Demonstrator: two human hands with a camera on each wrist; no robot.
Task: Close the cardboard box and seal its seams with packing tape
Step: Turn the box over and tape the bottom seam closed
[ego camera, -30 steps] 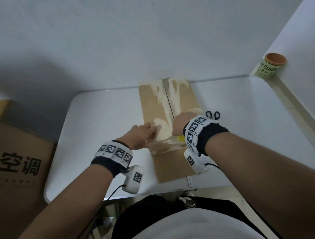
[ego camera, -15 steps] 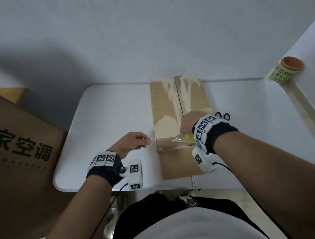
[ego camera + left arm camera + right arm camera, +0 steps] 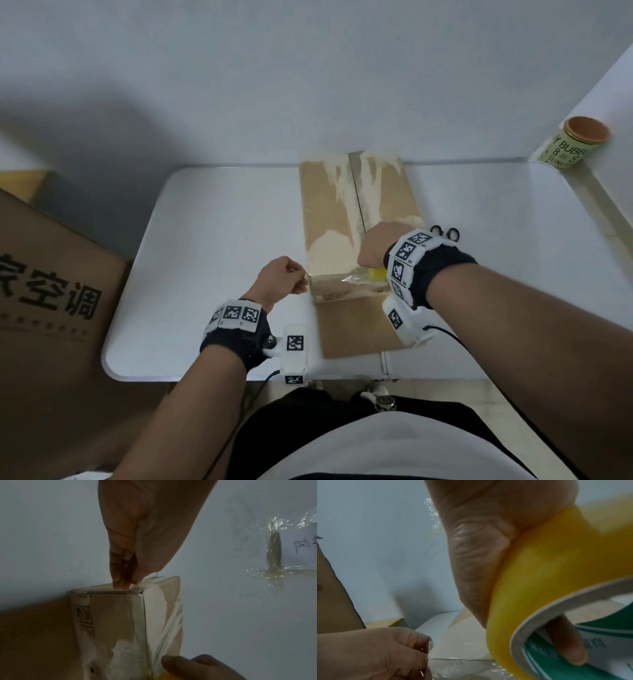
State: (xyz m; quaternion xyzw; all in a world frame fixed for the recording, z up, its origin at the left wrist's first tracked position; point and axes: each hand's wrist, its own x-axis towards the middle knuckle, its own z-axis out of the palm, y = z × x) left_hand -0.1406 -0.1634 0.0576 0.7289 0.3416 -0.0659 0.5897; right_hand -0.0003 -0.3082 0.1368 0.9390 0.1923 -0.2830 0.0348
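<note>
the left hand (image 3: 282, 279) is pinching the tape (image 3: 337, 279) end, having drawn it left past the box (image 3: 356, 212) corner. the right hand (image 3: 380, 246) is gripping the yellow roll (image 3: 547, 574) on the box, which is lying on the table (image 3: 222, 222), so the near seam is about to be covered.

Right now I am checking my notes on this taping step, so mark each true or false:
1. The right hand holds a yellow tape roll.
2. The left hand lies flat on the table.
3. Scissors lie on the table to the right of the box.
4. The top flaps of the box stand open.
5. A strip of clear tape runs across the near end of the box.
1. True: the right hand grips the yellow tape roll.
2. False: the left hand pinches the tape end at the box's left near corner.
3. True: the scissors lie right of the box.
4. False: the flaps lie shut, meeting at a middle seam.
5. True: the clear tape strip spans it between the hands.
</note>
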